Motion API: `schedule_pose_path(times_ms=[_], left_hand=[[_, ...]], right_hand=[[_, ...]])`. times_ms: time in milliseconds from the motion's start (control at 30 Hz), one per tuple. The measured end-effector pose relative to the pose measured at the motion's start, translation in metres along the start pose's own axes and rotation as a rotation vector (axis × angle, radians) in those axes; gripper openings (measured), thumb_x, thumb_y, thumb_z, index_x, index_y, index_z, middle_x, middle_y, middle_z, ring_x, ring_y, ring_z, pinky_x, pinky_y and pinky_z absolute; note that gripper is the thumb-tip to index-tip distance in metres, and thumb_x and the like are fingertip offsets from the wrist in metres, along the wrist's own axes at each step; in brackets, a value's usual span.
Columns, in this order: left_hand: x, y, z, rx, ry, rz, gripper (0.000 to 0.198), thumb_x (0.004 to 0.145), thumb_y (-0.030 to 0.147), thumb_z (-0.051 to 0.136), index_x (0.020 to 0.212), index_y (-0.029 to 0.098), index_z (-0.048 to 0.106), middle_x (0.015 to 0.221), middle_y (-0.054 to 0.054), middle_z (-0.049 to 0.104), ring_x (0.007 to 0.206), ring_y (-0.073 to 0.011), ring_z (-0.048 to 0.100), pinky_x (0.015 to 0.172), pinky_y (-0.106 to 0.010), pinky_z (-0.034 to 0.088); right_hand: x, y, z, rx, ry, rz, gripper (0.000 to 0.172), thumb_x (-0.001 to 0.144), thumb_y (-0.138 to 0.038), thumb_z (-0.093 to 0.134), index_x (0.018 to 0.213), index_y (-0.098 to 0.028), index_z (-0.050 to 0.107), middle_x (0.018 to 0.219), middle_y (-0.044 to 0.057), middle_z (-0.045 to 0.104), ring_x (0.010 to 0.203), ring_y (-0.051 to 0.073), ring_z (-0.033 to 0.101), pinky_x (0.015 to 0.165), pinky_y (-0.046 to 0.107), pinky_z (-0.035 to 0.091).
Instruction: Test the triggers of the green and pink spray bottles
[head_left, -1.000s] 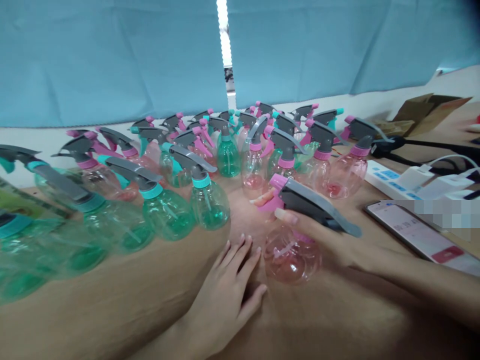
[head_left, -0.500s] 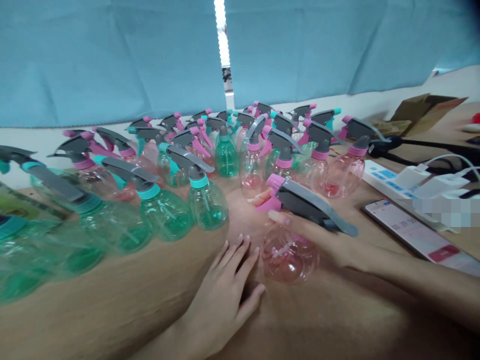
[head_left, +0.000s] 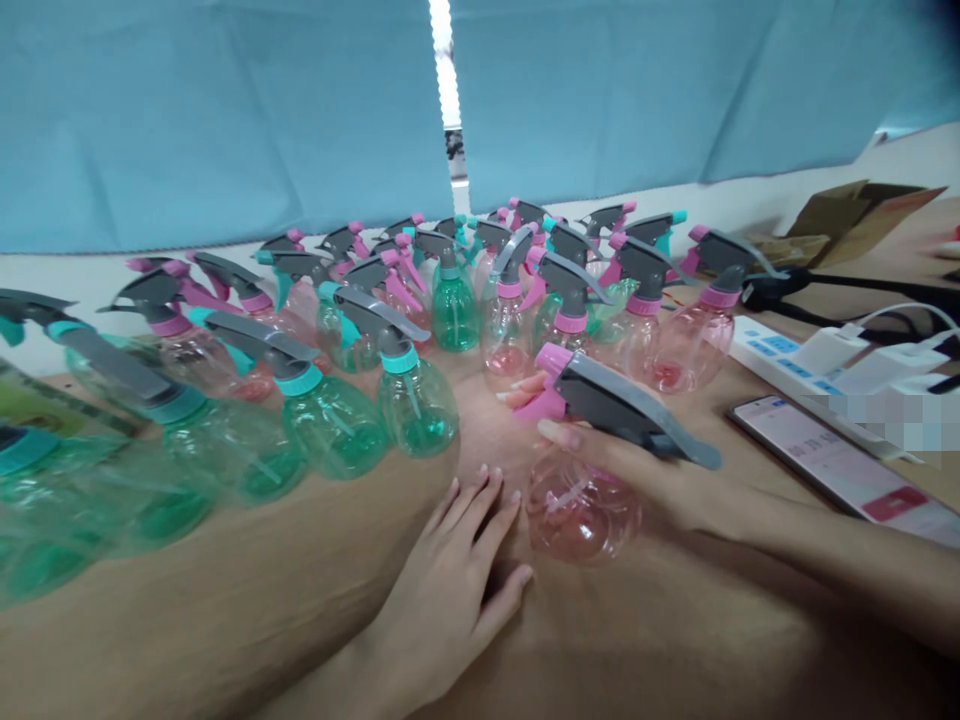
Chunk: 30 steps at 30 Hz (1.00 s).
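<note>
My right hand [head_left: 637, 465] is wrapped round the neck of a clear pink spray bottle [head_left: 581, 520], just under its grey and pink trigger head. The bottle stands upright on the wooden table, and part of its neck is hidden by my fingers. Flat on the tabletop to its left rests my left hand [head_left: 457, 590], fingers stretched out and holding nothing. Closest to that hand among the others is a green spray bottle [head_left: 418, 410] with a turquoise collar.
Several more green and pink spray bottles crowd the table's back and left. On the right lie a phone [head_left: 832, 465], a white power strip [head_left: 780, 350] with plugs, and black straps [head_left: 862, 290]. Behind them sits an open cardboard box [head_left: 855, 225]. A blue curtain [head_left: 300, 110] hangs at the back.
Both hands keep their places, the right one still round the pink spray bottle's neck. Only a very slight shift of the whole view shows.
</note>
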<state>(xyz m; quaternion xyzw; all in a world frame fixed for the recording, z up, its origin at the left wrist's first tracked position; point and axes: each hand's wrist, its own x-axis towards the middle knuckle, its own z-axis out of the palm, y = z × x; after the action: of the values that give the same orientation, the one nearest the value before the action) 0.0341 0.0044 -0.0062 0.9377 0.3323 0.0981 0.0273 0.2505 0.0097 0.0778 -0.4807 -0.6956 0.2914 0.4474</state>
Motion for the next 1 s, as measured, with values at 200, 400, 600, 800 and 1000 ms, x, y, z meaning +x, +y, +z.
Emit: schedule_pose_path(times_ms=[200,400,600,800,1000], left_hand=[[0.000,0.000,0.000,0.008,0.006,0.008,0.052,0.096,0.037,0.050,0.141,0.012,0.041,0.150,-0.015,0.036,0.138,-0.0287,0.030,0.110,-0.049,0.029],[0.001,0.000,0.000,-0.002,-0.012,0.002,0.052,0.097,0.037,0.049,0.141,0.013,0.040,0.150,-0.015,0.035,0.139,-0.0287,0.029,0.110,-0.049,0.028],[0.000,0.001,-0.001,-0.004,-0.024,0.002,0.052,0.097,0.037,0.049,0.141,0.012,0.040,0.150,-0.015,0.035,0.139,-0.0283,0.028,0.110,-0.050,0.029],[0.001,0.001,-0.002,0.018,-0.034,0.004,0.052,0.097,0.038,0.049,0.141,0.011,0.042,0.150,-0.016,0.036,0.139,-0.0283,0.029,0.110,-0.050,0.028],[0.002,0.001,-0.001,0.007,-0.035,0.000,0.051,0.097,0.038,0.048,0.140,0.011,0.042,0.150,-0.015,0.035,0.139,-0.0290,0.030,0.111,-0.050,0.028]], right_hand=[[0.000,-0.001,-0.002,-0.085,0.066,-0.033,0.019,0.079,-0.044,0.063,0.076,-0.026,0.061,0.070,-0.002,0.064,0.059,0.015,0.059,0.053,0.028,0.050],[-0.002,0.007,0.001,-0.171,0.156,-0.047,0.026,0.078,-0.052,0.060,0.077,-0.026,0.063,0.066,-0.002,0.063,0.055,0.016,0.058,0.049,0.029,0.047],[-0.009,0.013,-0.001,-0.355,0.199,-0.057,0.024,0.080,-0.053,0.059,0.080,-0.030,0.065,0.059,-0.004,0.059,0.051,0.016,0.055,0.050,0.029,0.044],[-0.005,0.003,-0.002,-0.247,0.130,-0.059,0.025,0.081,-0.052,0.058,0.077,-0.028,0.062,0.065,-0.004,0.062,0.059,0.017,0.059,0.055,0.030,0.047],[-0.002,-0.004,-0.001,-0.143,0.160,-0.051,0.025,0.079,-0.049,0.061,0.070,-0.026,0.056,0.060,-0.004,0.057,0.051,0.014,0.052,0.046,0.027,0.042]])
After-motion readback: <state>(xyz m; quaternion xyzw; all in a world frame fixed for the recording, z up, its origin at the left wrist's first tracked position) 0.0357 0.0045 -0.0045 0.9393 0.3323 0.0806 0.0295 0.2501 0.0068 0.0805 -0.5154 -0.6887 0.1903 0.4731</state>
